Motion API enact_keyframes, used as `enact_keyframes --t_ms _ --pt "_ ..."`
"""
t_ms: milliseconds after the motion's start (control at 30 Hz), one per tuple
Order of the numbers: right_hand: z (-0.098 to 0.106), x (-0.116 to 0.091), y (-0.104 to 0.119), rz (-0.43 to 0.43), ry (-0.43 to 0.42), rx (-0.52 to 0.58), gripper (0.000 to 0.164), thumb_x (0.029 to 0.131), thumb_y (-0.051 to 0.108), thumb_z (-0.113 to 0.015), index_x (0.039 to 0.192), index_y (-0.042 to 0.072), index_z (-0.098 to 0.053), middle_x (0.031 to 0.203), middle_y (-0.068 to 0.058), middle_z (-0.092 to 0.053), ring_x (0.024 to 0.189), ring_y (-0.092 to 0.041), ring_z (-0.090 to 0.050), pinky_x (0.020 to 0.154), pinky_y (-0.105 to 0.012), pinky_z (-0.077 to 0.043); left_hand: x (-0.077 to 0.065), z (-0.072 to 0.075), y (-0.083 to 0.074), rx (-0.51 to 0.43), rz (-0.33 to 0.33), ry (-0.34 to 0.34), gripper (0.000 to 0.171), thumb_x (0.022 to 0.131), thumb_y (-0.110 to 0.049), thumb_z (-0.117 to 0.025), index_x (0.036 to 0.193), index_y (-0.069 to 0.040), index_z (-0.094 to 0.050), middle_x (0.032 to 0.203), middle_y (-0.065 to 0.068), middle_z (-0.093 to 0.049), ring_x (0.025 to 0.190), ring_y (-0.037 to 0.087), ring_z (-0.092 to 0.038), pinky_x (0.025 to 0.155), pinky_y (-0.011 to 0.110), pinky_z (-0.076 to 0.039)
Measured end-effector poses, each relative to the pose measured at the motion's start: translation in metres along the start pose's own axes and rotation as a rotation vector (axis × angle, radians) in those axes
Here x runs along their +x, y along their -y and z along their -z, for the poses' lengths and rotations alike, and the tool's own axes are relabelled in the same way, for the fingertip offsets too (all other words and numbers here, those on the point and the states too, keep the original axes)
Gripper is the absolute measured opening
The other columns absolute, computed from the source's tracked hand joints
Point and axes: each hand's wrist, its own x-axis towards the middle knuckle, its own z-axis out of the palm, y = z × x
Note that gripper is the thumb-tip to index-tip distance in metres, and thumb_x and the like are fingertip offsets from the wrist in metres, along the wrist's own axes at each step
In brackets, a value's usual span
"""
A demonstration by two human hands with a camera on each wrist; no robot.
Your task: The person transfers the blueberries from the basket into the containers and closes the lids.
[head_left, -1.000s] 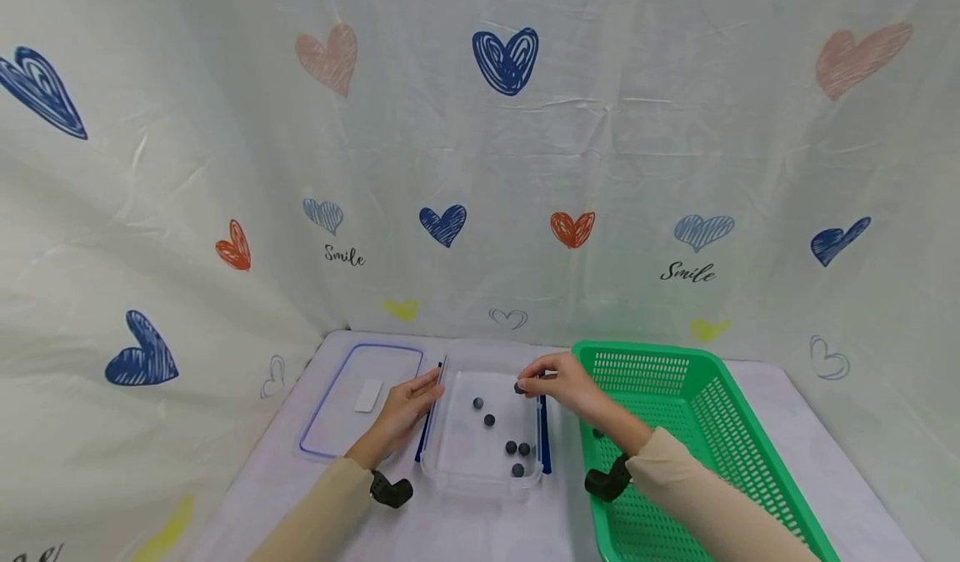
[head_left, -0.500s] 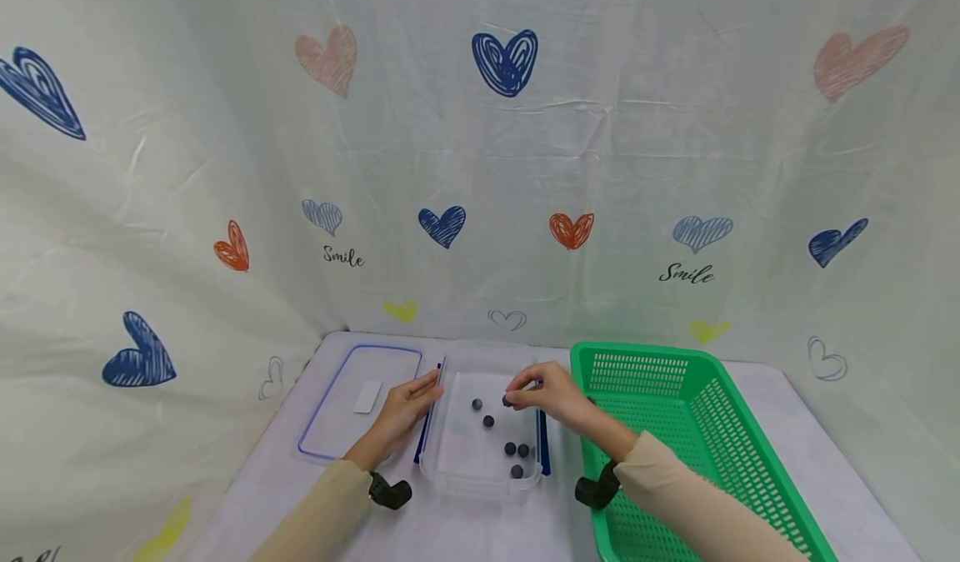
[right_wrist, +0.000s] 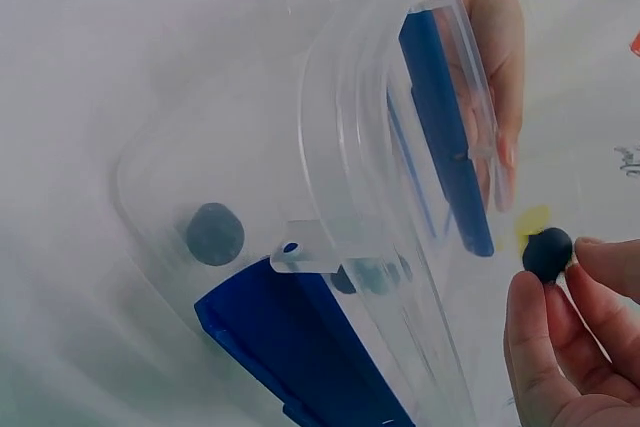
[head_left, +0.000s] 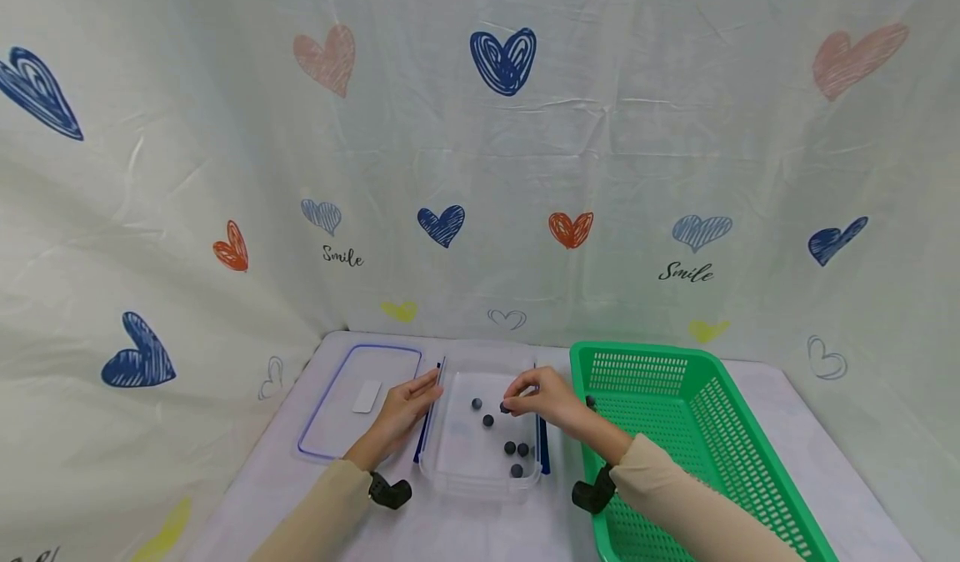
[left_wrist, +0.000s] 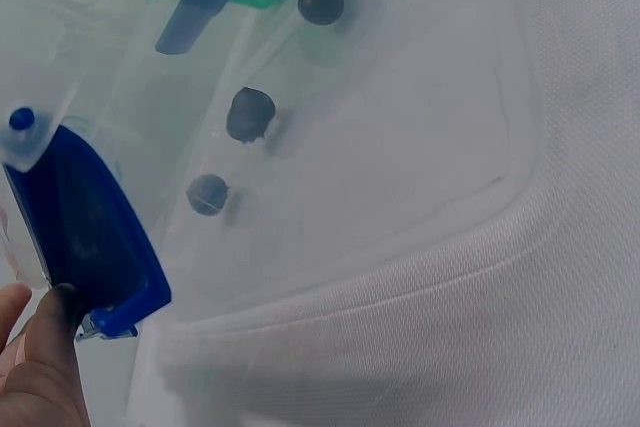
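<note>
My right hand (head_left: 546, 395) pinches a dark blueberry (right_wrist: 547, 254) between thumb and fingers, above the right part of a clear plastic box (head_left: 480, 480). In the head view, several more blueberries lie on the box floor, among them one blueberry (head_left: 476, 403) to the left and another blueberry (head_left: 517, 470) near the front. My left hand (head_left: 405, 412) rests against the box's left wall with fairly straight fingers. In the left wrist view, its fingers (left_wrist: 50, 347) touch a blue side clip (left_wrist: 95, 237), which hangs folded down.
Left of the box lies a clear lid (head_left: 337, 395) with a blue seal and a white label (head_left: 367, 397). A green perforated basket (head_left: 712, 429) stands close on the right, under my right forearm. Behind the table hangs a heart-printed curtain (head_left: 495, 153).
My right hand has moved left and slightly nearer with the blueberry, from the box's far right side further over it. The left hand stays in place.
</note>
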Motion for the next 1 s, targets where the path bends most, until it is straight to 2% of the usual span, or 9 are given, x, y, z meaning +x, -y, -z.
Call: enact_keyframes --t_ms 300,533,800,1000 --pt "0.008 -0.002 0.005 0.012 -0.017 0.049 0.012 0.083 0.01 -0.067 0.089 -0.002 -0.068 0.086 -0.008 -0.064 0.076 -0.023 -0.065 0.076 -0.042 -0.053 0.013 0.005 0.02 -0.028 -0.01 -0.027 0.055 0.088 -0.017 -0.063 0.136 -0.002 -0.042 0.139 0.015 -0.04 0.128 0.022 -0.036 0.101 0.031 -0.035" --pt "0.023 -0.005 0.005 0.022 -0.071 0.073 0.018 0.083 0.013 -0.068 0.093 -0.003 -0.068 0.089 -0.012 -0.064 0.08 -0.028 -0.065 0.077 -0.042 -0.053 0.015 0.005 0.022 -0.039 -0.014 -0.035 0.053 0.088 -0.015 -0.063 0.135 -0.001 -0.044 0.138 0.014 -0.043 0.127 0.021 -0.038 0.098 0.027 -0.038" --pt "0.045 -0.012 0.005 0.006 -0.168 0.108 0.022 0.082 0.015 -0.07 0.097 -0.001 -0.067 0.1 -0.013 -0.063 0.082 -0.026 -0.065 0.081 -0.041 -0.052 0.015 0.005 0.021 -0.026 -0.018 -0.038 0.054 0.088 -0.016 -0.063 0.136 -0.001 -0.043 0.139 0.014 -0.041 0.128 0.023 -0.037 0.101 0.032 -0.035" --pt "0.062 -0.023 0.0 -0.011 -0.235 0.132 0.022 0.083 0.015 -0.069 0.098 -0.001 -0.066 0.101 -0.014 -0.063 0.087 -0.033 -0.064 0.087 -0.048 -0.048 0.014 0.004 0.021 -0.035 -0.015 -0.038 0.054 0.089 -0.015 -0.062 0.136 0.0 -0.042 0.14 0.014 -0.04 0.129 0.024 -0.036 0.102 0.033 -0.033"
